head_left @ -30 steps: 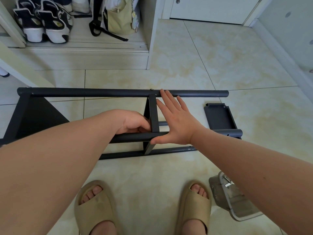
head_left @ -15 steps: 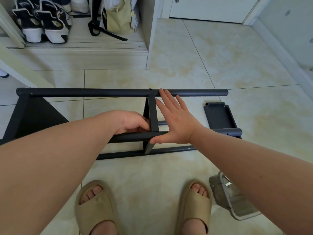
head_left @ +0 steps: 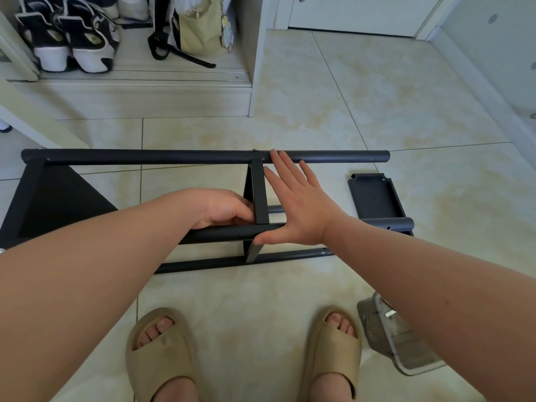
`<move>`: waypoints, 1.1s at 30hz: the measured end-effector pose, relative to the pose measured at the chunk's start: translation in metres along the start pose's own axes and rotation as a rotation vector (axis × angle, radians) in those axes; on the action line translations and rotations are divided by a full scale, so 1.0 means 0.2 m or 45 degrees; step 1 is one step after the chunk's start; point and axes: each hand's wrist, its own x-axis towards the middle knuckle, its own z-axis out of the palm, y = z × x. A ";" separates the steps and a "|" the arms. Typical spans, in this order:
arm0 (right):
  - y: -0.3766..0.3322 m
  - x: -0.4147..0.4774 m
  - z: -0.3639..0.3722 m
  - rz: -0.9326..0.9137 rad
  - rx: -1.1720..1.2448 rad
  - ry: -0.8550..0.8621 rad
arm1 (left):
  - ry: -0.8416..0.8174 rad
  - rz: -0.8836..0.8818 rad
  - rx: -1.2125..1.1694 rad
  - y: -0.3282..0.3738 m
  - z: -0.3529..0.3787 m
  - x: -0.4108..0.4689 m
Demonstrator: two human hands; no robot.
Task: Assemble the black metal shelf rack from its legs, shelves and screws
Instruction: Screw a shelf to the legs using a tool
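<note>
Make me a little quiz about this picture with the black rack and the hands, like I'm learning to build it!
1. True or false: the right hand on the rack is curled into a fist.
2. The loose black shelf is: A lying on the floor tiles; B standing upright; C held in a hand.
3. What colour are the slippers?
Key: 1 false, its fingers are straight. 2 A. 3 tan.
</note>
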 end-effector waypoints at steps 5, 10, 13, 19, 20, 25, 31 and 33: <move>0.00 0.00 0.00 0.004 -0.012 0.005 | -0.019 0.040 -0.091 -0.01 -0.01 -0.01; 0.00 0.00 0.00 -0.007 0.012 0.012 | -0.004 -0.047 -0.061 -0.01 0.00 -0.01; 0.00 0.00 0.00 -0.009 0.011 0.015 | 0.007 -0.080 -0.028 0.00 0.01 -0.01; 0.00 0.00 0.01 -0.010 0.004 0.023 | -0.018 -0.037 -0.026 0.00 -0.01 0.00; 0.00 0.00 0.01 -0.010 0.004 0.023 | -0.027 -0.033 -0.035 0.00 -0.01 0.00; 0.01 0.00 0.01 -0.008 0.000 0.026 | -0.105 -0.122 -0.225 -0.01 -0.01 0.01; 0.00 0.00 0.01 -0.009 0.013 0.030 | -0.022 -0.214 -0.046 -0.01 0.00 0.03; 0.00 0.00 0.01 -0.009 0.013 0.029 | -0.041 -0.196 -0.065 0.00 -0.01 0.02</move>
